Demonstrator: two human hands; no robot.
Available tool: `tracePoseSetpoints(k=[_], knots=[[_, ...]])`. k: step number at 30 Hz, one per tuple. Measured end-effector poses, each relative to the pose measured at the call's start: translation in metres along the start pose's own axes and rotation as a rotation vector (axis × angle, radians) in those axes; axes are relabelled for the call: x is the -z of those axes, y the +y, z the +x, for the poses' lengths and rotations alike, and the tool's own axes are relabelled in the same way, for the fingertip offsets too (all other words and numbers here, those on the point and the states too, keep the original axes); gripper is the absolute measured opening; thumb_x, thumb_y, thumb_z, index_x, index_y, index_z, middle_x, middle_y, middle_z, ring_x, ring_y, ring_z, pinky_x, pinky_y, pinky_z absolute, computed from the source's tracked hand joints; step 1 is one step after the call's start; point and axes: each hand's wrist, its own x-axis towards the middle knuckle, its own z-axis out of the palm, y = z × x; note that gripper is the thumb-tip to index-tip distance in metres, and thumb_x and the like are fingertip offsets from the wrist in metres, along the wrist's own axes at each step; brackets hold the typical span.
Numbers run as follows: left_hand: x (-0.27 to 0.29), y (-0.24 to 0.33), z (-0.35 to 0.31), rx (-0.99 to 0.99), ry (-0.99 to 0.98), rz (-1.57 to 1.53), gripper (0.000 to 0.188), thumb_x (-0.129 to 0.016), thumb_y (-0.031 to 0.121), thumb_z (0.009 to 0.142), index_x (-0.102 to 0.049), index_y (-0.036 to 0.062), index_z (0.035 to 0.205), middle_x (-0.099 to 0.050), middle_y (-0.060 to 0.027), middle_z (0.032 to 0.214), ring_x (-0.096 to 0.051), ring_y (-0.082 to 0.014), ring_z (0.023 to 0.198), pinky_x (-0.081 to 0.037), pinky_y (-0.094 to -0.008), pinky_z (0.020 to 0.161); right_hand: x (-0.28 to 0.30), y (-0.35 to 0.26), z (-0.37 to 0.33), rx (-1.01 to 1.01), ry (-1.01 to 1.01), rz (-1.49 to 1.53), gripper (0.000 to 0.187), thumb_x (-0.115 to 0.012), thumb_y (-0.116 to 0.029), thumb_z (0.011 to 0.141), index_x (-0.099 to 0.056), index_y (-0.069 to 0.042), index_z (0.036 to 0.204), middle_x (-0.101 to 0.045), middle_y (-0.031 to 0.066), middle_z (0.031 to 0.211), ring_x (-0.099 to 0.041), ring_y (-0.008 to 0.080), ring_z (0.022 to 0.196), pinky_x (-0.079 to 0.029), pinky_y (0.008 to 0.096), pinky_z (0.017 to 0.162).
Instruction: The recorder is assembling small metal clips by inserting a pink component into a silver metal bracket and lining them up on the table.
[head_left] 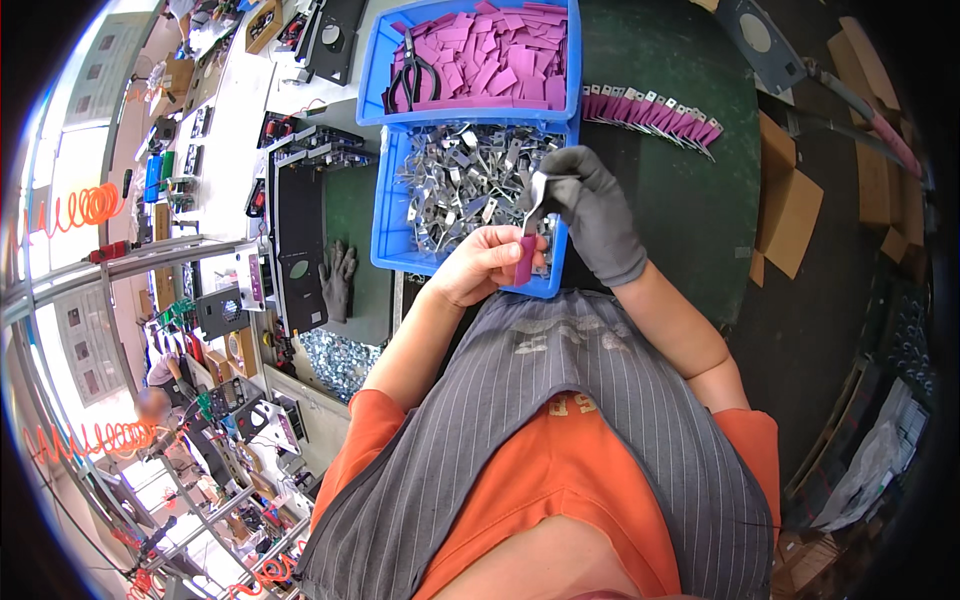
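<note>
My bare left hand pinches a purple sleeve that sits on the lower end of a small bent metal bracket. My right hand, in a dark grey glove, grips the bracket's upper end. Both hands are over the near right part of a blue bin of loose metal brackets. Beyond it, a second blue bin holds many purple pieces, with black-handled scissors lying on them at the left.
A row of metal brackets with purple sleeves lies on the dark green table at the right. A loose grey glove lies left of the bins. Cardboard boxes stand on the right; black panels on the left.
</note>
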Motion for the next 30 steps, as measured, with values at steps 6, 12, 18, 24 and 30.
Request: tracePoseSetpoints(k=[6,12,18,24,30], knots=[[0.003,0.01,-0.006,-0.017,0.07,0.007,0.022,-0.068,0.017,0.085,-0.065,0.0028,0.102,-0.067,-0.0027,0.086,-0.054,-0.0032,0.061,-0.038,-0.0148,0.051,0.015,0.0,-0.016,-0.007,-0.269,-0.574,0.024,-0.054,0.005,0.083,-0.061,0.001,0.106,-0.063,0.0049,0.099,-0.058,0.0107,0.096,-0.044,0.0281,0.093],[0.002,0.014,-0.005,0.085,0.166,0.306,0.014,-0.069,0.014,0.083,-0.067,0.0029,0.092,-0.067,-0.0017,0.08,-0.056,-0.0049,0.063,-0.044,-0.0186,0.058,0.035,-0.009,-0.024,-0.078,-0.469,-0.57,0.031,-0.057,-0.001,0.084,-0.06,0.002,0.115,-0.063,0.0087,0.113,-0.058,0.0114,0.1,-0.045,0.026,0.09],[-0.02,0.016,0.007,-0.009,0.255,0.936,0.031,-0.076,0.012,0.073,-0.066,0.0045,0.101,-0.066,-0.0001,0.091,-0.05,-0.009,0.064,-0.045,-0.0239,0.064,0.057,-0.03,-0.028,-0.348,-0.393,-0.44,0.028,-0.057,0.002,0.083,-0.061,0.002,0.111,-0.065,0.0081,0.105,-0.059,0.0121,0.097,-0.047,0.0262,0.087],[-0.009,0.005,0.009,-0.373,0.491,1.248,0.034,-0.074,0.011,0.072,-0.064,0.0071,0.104,-0.06,-0.0041,0.097,-0.048,-0.0128,0.07,-0.044,-0.0266,0.065,0.169,-0.072,-0.016,0.302,0.35,-0.795,0.023,-0.057,0.003,0.084,-0.065,-0.004,0.105,-0.065,0.0014,0.096,-0.058,0.007,0.085,-0.047,0.0208,0.075],[0.006,-0.014,0.014,-0.24,0.425,1.202,0.025,-0.071,0.012,0.076,-0.067,0.0058,0.1,-0.062,-0.0037,0.091,-0.049,-0.0114,0.065,-0.045,-0.0254,0.064,0.292,-0.098,-0.002,-0.015,0.914,-1.449,0.02,-0.061,-0.01,0.082,-0.067,-0.007,0.101,-0.068,0.0103,0.097,-0.064,0.0202,0.088,-0.048,0.0299,0.08]])
